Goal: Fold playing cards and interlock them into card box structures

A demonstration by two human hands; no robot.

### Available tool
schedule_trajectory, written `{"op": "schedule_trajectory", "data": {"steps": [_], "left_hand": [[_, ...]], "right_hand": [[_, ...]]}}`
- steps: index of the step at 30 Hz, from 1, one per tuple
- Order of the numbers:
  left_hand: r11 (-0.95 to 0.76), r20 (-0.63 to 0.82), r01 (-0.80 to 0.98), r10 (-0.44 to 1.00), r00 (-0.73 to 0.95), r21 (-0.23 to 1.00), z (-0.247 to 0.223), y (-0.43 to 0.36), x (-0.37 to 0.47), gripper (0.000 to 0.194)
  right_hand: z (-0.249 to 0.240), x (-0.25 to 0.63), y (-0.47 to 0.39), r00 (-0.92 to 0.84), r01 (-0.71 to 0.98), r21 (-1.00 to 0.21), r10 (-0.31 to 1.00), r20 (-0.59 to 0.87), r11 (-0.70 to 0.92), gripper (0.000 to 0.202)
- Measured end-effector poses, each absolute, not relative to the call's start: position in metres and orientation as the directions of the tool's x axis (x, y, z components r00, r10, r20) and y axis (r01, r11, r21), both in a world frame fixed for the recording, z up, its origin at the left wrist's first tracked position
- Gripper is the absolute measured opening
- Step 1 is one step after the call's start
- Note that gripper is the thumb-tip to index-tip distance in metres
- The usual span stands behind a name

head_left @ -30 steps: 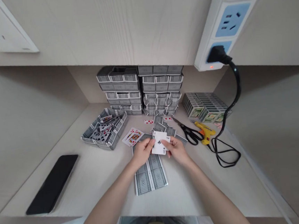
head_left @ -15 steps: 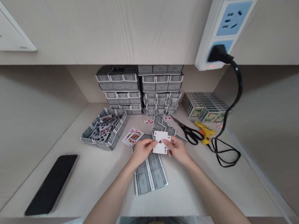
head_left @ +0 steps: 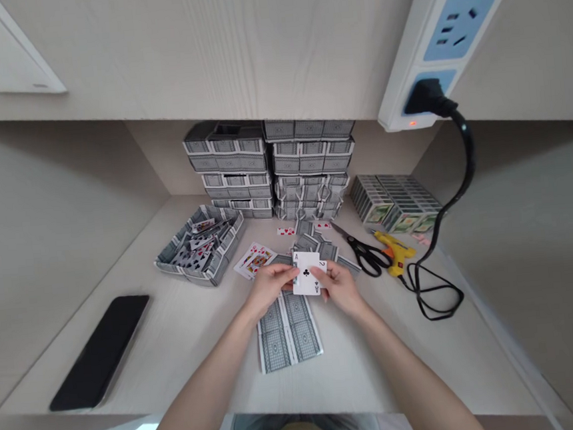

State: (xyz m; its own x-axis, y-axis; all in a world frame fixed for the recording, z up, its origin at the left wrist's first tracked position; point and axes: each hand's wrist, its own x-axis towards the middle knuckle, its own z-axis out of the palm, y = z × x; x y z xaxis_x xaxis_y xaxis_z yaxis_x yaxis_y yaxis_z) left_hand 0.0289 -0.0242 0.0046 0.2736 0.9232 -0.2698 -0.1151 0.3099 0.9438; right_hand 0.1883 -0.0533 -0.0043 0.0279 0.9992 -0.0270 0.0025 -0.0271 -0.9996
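Two overlapping playing cards, an ace of clubs [head_left: 307, 282] in front and another card [head_left: 324, 274] behind its right side, are held face up above the desk. My left hand [head_left: 271, 284] pinches the left edge of the ace. On the right side, my right hand [head_left: 339, 284] grips the cards with its thumb on their faces. Below lies a flat panel of joined grey-backed cards [head_left: 290, 338]. Loose face-up cards [head_left: 254, 261] rest left of my hands. Several grey-backed card pieces [head_left: 313, 241] lie just beyond them.
Black scissors [head_left: 368, 256] and a yellow glue gun [head_left: 395, 252] with a looping black cord lie at right. An open card-made tray [head_left: 206, 275] holds cards. Stacked card-made boxes [head_left: 311, 156] and packs [head_left: 395, 199] stand behind. A black phone [head_left: 100, 352] lies left; a power strip [head_left: 436, 88] hangs above.
Both hands keep hold of the cards in nearly the same place. The left hand has shifted very slightly. The whole view has moved a little.
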Motion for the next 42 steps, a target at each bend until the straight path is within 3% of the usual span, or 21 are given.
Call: {"op": "schedule_trajectory", "data": {"steps": [9,19,28,31,34,38,42], "left_hand": [[0.245,-0.222,-0.052,0.936,0.274,0.968,0.0,-0.025,0.03,0.026],[-0.152,0.111,0.271,0.981,0.161,0.951,-0.008,-0.024,0.029,0.023],[-0.158,0.116,0.171,0.965,0.234,0.973,-0.004,-0.031,0.031,0.021],[-0.177,0.131,0.17,0.958,0.255,0.969,-0.003,-0.033,0.031,0.022],[-0.197,0.145,0.202,0.959,0.245,0.959,-0.003,-0.035,0.033,0.023],[-0.251,0.181,0.309,0.954,0.239,0.917,-0.005,-0.042,0.037,0.024],[-0.326,0.235,0.395,0.936,0.261,0.859,-0.004,-0.051,0.043,0.022]], "right_hand": [[-0.003,0.185,-0.053,0.03,0.026,-0.999,0.999,-0.035,-0.036,0.034],[-0.013,0.199,-0.049,-0.042,0.181,-0.981,0.997,0.061,0.068,0.027],[-0.009,0.2,-0.052,-0.088,0.154,-0.98,0.99,0.111,0.124,0.026],[-0.009,0.197,-0.054,-0.049,0.224,-0.964,0.99,0.133,0.141,0.025],[-0.008,0.195,-0.057,0.018,0.432,-0.884,0.979,0.205,0.178,0.024],[-0.006,0.188,-0.063,0.057,0.734,-0.653,0.94,0.335,0.188,0.028],[-0.008,0.177,-0.068,0.105,0.844,-0.521,0.912,0.396,0.13,0.03]]}}
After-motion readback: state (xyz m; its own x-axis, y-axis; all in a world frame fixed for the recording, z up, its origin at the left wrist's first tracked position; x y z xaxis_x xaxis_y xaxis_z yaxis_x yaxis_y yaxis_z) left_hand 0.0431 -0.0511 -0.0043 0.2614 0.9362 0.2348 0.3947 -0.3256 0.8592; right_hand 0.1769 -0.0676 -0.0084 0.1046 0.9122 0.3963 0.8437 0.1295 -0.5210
